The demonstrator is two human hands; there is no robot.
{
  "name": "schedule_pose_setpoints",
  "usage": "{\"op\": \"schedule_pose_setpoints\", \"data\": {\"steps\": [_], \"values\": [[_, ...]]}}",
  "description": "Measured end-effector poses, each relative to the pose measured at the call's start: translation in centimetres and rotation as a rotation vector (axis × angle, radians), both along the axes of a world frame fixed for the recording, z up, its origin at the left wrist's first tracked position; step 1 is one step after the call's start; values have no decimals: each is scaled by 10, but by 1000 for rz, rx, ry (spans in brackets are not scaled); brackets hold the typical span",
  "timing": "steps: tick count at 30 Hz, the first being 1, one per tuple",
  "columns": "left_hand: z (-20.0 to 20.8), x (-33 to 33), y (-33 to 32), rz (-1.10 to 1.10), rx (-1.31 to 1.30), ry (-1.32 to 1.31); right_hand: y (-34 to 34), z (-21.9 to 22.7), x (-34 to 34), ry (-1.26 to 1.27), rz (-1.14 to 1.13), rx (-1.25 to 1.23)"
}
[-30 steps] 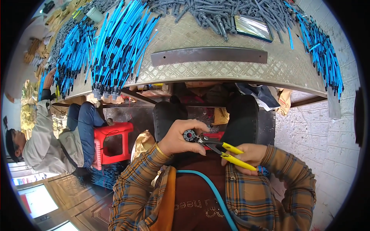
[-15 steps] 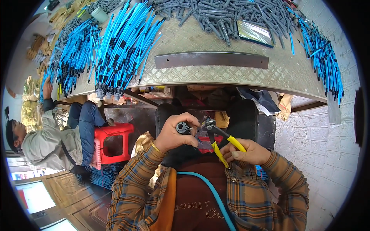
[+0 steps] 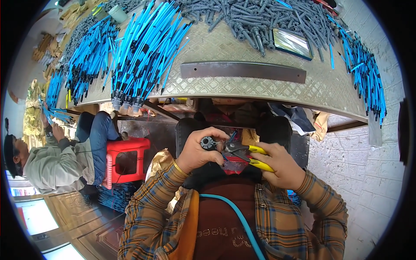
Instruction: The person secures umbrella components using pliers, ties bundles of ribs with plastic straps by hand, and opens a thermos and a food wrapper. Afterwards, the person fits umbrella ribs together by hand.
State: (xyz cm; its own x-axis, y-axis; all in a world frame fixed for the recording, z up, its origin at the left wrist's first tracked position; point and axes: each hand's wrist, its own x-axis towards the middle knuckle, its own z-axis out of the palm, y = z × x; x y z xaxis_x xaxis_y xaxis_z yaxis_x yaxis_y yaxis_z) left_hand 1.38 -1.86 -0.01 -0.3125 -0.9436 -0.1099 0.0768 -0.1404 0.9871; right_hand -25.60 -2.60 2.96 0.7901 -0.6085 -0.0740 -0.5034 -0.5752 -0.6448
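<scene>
My left hand [image 3: 195, 149] keeps its grip curled partway around a dark grey, round plastic piece with a notched rim [image 3: 208, 143], held above the lap, while my right hand [image 3: 284, 167] wraps its grip around metal pliers with yellow handles [image 3: 259, 164], their head near the left fingertips; contact there I cannot tell. Beyond, the beige patterned tabletop [image 3: 225, 47] bears a flat, dark metal bar [image 3: 242, 71] and black-ended, bright blue rods [image 3: 149, 52].
</scene>
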Motion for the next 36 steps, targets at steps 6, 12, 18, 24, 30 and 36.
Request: {"op": "schedule_pose_setpoints", "data": {"steps": [6, 12, 18, 24, 30, 36], "values": [[5, -4, 0, 26, -67, -80, -3, 2, 7, 21, -32, -274], [3, -4, -1, 54, -39, -86, -6, 2, 13, 68, -50, -415], [4, -7, -1, 10, -54, -74, -7, -4, 12, 35, -66, -464], [4, -9, 0, 23, -58, -69, -8, -7, 12, -4, -79, -576], [2, -8, 2, 28, -58, -63, -4, -5, 10, 47, -64, -534], [-1, -3, 5, -5, -15, -64, 7, 25, 7, 140, -17, -329]]}}
